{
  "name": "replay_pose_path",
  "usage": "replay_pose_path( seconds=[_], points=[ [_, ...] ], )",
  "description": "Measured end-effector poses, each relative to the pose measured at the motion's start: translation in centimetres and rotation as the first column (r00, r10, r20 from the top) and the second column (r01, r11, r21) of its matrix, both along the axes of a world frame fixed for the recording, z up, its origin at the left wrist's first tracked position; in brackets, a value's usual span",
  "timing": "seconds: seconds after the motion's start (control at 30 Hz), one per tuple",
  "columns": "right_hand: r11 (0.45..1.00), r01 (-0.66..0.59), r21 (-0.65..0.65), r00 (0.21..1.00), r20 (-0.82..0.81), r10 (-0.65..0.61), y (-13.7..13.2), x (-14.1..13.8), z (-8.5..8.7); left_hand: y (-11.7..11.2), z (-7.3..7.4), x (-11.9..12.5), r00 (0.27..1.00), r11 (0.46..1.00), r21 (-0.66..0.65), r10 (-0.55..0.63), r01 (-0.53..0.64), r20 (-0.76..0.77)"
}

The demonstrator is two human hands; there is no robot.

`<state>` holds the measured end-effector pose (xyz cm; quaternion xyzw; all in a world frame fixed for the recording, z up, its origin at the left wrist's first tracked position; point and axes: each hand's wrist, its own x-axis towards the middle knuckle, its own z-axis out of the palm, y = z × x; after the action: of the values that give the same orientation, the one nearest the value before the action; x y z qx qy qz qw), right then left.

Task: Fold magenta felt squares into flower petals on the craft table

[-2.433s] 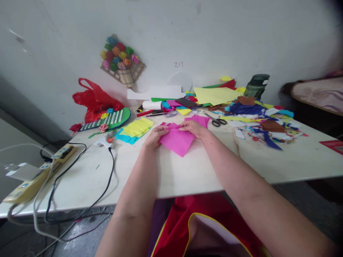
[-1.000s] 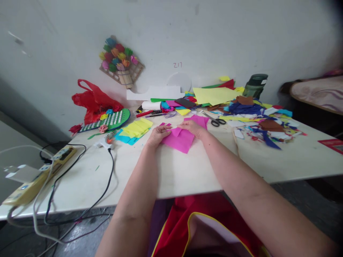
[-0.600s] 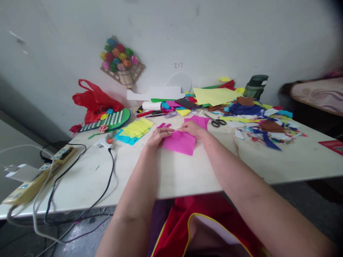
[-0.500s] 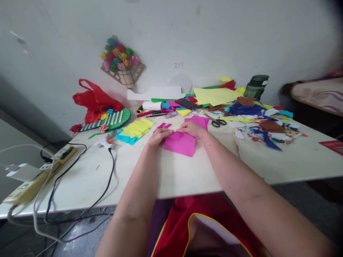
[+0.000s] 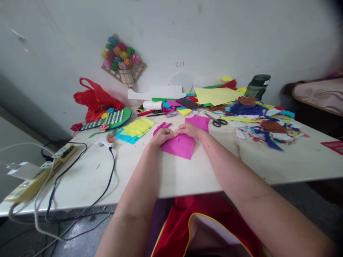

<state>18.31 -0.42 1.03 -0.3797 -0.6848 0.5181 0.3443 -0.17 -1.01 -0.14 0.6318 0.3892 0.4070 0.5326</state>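
A folded sheet of pink paper [image 5: 180,147] lies on the white table [image 5: 187,171] in front of me. My left hand [image 5: 161,135] pinches its far left edge with the fingers closed. My right hand [image 5: 190,130] grips the far edge beside it, and the fingertips of both hands nearly touch. More pink paper [image 5: 199,121] lies just behind my right hand, and small pink pieces [image 5: 160,126] sit behind my left.
Black scissors [image 5: 219,122] lie right of my hands beside a heap of coloured scraps [image 5: 257,117]. Yellow and blue sheets [image 5: 135,128], a glue gun [image 5: 106,140] with its black cable, a power strip [image 5: 37,173] and a red bag [image 5: 95,100] are on the left.
The far corner of the pink sheet has been folded down, so the sheet looks smaller. My hands have drawn together at its far edge.
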Motion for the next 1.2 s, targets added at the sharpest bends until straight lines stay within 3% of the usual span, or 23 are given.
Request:
replay_pose_path(
  seconds=[0.13,0.27,0.37,0.43,0.57,0.67,0.8,1.03,1.2],
  points=[
    [0.994,0.107,-0.012,0.993,-0.037,-0.108,0.5,0.1,-0.6,0.1,-0.2,0.0,0.995,0.999,0.042,-0.016,0.02,-0.101],
    [0.959,0.245,-0.142,0.925,-0.264,-0.275,0.9,0.3,-0.9,0.2,-0.1,0.0,0.997,0.997,0.027,0.075,-0.074,-0.033],
    [0.933,0.226,-0.281,0.852,-0.407,-0.329,1.2,0.5,-0.8,0.2,0.1,0.0,0.987,0.987,0.034,0.16,-0.16,0.004],
    [0.926,0.176,-0.335,0.847,-0.427,-0.316,1.1,0.6,-0.7,0.4,0.1,0.0,0.977,0.976,0.051,0.211,-0.211,0.016],
    [0.938,0.066,-0.341,0.9,-0.386,-0.204,0.8,0.4,-0.7,0.6,-0.1,0.2,0.951,0.946,0.099,0.302,-0.307,0.065],
    [0.942,0.167,-0.291,0.924,-0.287,-0.252,0.8,-0.1,-0.9,0.8,-0.5,0.5,0.944,0.934,0.141,0.32,-0.329,0.079],
    [0.918,0.327,-0.225,0.901,-0.22,-0.375,1.0,-0.6,-1.2,1.0,-1.1,0.6,0.944,0.932,0.153,0.322,-0.33,0.079],
    [0.951,0.246,-0.189,0.938,-0.199,-0.282,1.0,-0.3,-1.2,1.4,-1.5,0.3,0.933,0.925,0.12,0.36,-0.36,0.021],
    [0.932,0.315,-0.18,0.93,-0.137,-0.341,0.7,-0.4,-0.9,1.6,-1.8,0.4,0.932,0.925,0.11,0.363,-0.363,0.019]
  ],
)
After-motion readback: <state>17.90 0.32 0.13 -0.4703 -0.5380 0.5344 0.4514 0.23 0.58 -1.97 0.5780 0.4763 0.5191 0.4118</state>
